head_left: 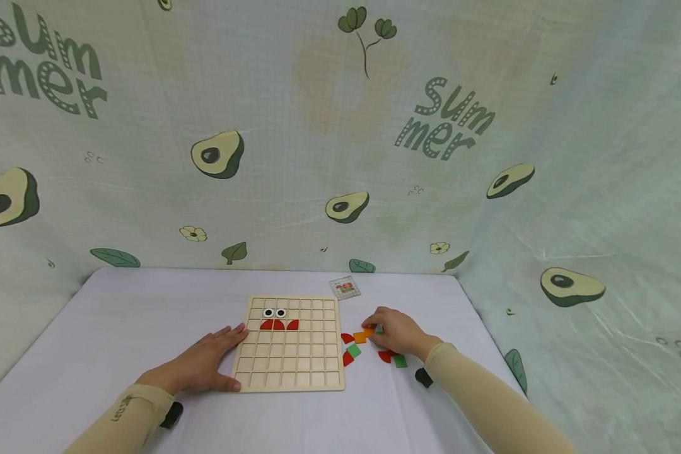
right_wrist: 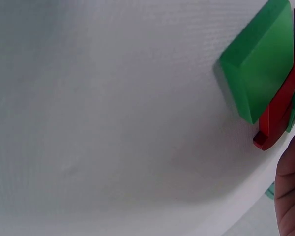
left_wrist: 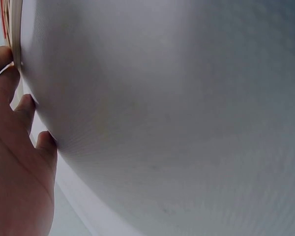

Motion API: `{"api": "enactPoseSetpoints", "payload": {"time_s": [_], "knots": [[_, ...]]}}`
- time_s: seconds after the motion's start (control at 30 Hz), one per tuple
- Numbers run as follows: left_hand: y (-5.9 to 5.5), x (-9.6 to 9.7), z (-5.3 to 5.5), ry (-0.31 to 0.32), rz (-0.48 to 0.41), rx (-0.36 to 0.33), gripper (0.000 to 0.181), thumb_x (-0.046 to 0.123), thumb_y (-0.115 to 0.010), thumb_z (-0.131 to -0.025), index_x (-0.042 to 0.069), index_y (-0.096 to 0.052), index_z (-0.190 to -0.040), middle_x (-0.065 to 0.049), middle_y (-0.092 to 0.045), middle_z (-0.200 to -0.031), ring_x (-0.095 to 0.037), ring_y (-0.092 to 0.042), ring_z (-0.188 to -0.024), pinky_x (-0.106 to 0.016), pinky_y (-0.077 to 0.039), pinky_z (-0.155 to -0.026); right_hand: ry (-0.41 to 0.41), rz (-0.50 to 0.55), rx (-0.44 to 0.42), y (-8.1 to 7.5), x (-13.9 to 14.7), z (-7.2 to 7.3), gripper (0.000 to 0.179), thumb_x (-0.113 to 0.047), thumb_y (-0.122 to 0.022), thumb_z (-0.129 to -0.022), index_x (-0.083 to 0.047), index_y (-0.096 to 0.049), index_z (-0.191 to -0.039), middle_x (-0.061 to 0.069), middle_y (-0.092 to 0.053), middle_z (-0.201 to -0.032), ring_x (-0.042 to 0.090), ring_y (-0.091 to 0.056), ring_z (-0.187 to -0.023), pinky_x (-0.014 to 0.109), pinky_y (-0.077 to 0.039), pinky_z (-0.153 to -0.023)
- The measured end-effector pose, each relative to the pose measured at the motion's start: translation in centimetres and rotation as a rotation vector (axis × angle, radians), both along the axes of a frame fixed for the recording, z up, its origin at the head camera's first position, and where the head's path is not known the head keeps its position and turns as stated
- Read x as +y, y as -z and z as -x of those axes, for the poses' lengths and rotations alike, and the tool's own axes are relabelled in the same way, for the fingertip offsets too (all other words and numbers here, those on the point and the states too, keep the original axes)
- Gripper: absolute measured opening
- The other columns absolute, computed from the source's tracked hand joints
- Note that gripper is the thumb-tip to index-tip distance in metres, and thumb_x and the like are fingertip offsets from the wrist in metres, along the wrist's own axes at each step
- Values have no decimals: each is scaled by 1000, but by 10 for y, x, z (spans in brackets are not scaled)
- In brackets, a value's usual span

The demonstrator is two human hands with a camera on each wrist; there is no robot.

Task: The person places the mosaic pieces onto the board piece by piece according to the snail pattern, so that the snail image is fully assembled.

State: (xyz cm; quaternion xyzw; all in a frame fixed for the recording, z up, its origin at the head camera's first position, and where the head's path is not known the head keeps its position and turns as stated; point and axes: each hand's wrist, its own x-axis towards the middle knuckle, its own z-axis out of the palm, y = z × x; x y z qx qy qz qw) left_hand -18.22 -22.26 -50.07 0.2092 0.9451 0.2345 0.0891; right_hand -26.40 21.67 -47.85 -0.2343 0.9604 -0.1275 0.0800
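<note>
A wooden grid board (head_left: 286,364) lies flat on the table. Two eye pieces (head_left: 275,313) sit in its upper cells, with several red rounded pieces (head_left: 279,325) in the row below. My left hand (head_left: 204,361) rests along the board's left edge, fingers spread and thumb at the near corner. To the right of the board, my right hand (head_left: 396,331) pinches an orange tile (head_left: 369,331) between thumb and index finger. Another orange square (head_left: 360,338) lies beside it. In the right wrist view, a green tile (right_wrist: 265,64) and a red piece (right_wrist: 280,110) lie close to that hand, whose fingertips are mostly cut off.
Loose red and green pieces (head_left: 354,350) lie by the board's right edge. A red piece (head_left: 385,357) and a green square (head_left: 400,361) are under the right wrist. Behind the board's far right corner is a small picture card (head_left: 345,287). A printed cloth hangs behind the table.
</note>
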Motion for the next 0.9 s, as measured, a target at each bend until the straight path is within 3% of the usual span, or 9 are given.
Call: {"api": "enactPoseSetpoints", "payload": {"time_s": [0.63,0.9], "knots": [[2,0,0,-2,-5,-4,111,55,-87,-64,2,-42,-150,-15,-34,-158,-45,-27,-143,-63,-22,-114,49,3,-13,-1,0,1,25,-27,-76,-88,-25,-76,-113,-12,-58,-99,12,-52,-88,31,-52,-84],[-1,0,-2,12,-1,10,110,55,-87,-65,1,-42,-150,-17,-34,-157,-46,-28,-142,-64,-22,-114,50,19,16,-8,1,8,28,-26,-77,-88,-23,-76,-116,-12,-59,-99,12,-53,-87,28,-52,-81]]}}
